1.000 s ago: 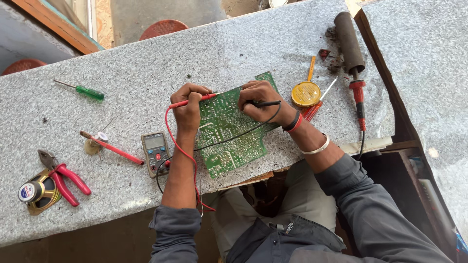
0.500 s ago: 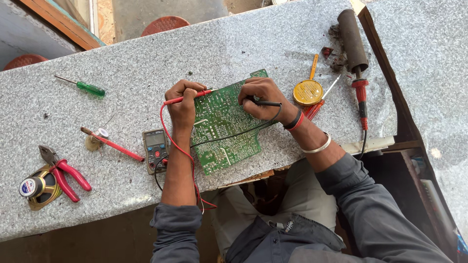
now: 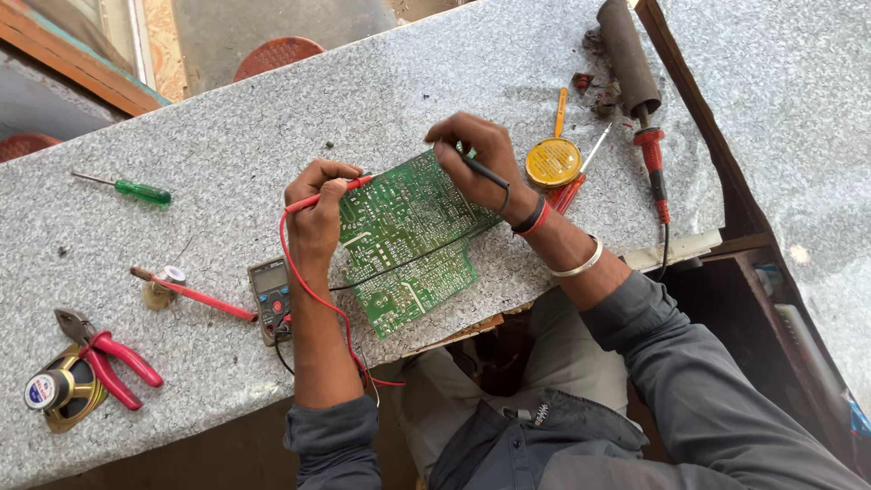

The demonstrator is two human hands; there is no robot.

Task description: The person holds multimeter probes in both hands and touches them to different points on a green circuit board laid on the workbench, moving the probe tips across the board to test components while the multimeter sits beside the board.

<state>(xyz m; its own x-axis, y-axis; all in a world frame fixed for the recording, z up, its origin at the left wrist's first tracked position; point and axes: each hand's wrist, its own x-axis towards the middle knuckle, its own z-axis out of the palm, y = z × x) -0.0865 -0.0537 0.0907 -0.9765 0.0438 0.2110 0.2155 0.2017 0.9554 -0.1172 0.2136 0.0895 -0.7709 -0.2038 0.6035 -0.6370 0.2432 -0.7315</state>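
With the green circuit board (image 3: 408, 240) lying flat on the desk (image 3: 227, 154), my left hand (image 3: 318, 213) pinches the red probe (image 3: 331, 192) and my right hand (image 3: 476, 159) grips the black probe (image 3: 485, 172), so I should press both tips steadily onto separate solder points.

A green printed circuit board (image 3: 408, 240) lies on the speckled grey stone counter (image 3: 272, 118). Left of it sits a small grey multimeter (image 3: 271, 299), then red-handled pliers (image 3: 104, 358) on a round brass speaker (image 3: 59, 392). Right of the board lie a round yellow tin (image 3: 552, 162) and a red-handled soldering iron (image 3: 651, 168).
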